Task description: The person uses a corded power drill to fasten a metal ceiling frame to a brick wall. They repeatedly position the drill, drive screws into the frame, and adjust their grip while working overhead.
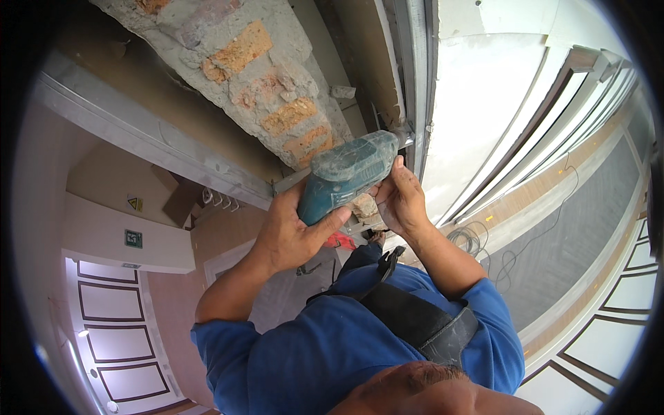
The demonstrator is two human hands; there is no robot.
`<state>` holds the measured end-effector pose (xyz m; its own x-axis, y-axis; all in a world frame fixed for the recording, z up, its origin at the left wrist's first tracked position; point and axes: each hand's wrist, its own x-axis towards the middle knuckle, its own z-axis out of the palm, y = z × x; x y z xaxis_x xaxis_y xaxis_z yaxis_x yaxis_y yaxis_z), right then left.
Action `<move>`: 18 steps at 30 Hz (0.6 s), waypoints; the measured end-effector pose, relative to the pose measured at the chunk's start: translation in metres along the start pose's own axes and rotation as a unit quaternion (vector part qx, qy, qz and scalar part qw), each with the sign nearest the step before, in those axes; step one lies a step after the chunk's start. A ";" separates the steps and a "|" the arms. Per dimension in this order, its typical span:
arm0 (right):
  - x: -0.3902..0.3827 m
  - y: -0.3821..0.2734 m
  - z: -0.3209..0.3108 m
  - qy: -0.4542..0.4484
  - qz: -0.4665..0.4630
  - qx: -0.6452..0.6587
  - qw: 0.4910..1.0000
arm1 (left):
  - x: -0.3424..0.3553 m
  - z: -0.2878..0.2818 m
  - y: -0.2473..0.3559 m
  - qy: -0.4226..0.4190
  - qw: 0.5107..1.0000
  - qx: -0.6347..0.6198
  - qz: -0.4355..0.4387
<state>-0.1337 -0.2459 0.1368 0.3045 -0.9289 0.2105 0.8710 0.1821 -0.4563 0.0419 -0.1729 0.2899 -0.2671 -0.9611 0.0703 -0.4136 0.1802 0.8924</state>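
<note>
A dusty teal power drill [349, 169] is held up in front of me, its nose pointing to the upper right. My left hand [294, 225] wraps round its rear and grip, the thumb lying along the near side. Under the front end, my right hand [401, 197] has its fingers curled against the housing, a fingertip close to the nose. That nose meets a metal stud [415, 83] beside a white wall panel. The exact tip, and any screw there, is too small to make out.
Broken brick and mortar [277, 90] stands exposed beyond the drill. A metal rail [152, 135] crosses at the left. Coiled cable [467, 238] lies on the floor at right, with a loose cord running over a grey floor covering [574, 221]. Something red [339, 240] shows below my hands.
</note>
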 end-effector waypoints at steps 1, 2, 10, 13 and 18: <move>0.000 0.000 0.000 -0.005 -0.002 0.006 1.000 | 0.000 0.000 -0.001 0.002 1.000 0.006 -0.003; 0.000 0.000 0.000 -0.017 -0.004 0.011 1.000 | -0.001 0.000 -0.001 0.000 1.000 0.004 0.000; -0.001 0.001 0.007 0.062 -0.001 -0.008 0.998 | -0.002 0.003 -0.003 0.009 1.000 0.000 -0.006; 0.000 0.002 0.006 0.062 -0.001 -0.013 0.998 | -0.002 0.002 -0.003 0.001 1.000 -0.004 -0.003; 0.000 0.003 0.005 0.054 -0.002 -0.015 0.998 | -0.003 0.001 -0.004 -0.009 0.999 -0.026 -0.029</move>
<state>-0.1297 -0.2438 0.1396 0.2561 -0.9592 0.1197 0.8595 0.1693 -0.4823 0.0442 -0.1703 0.2855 -0.2609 -0.9653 0.0107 -0.3838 0.1138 0.9164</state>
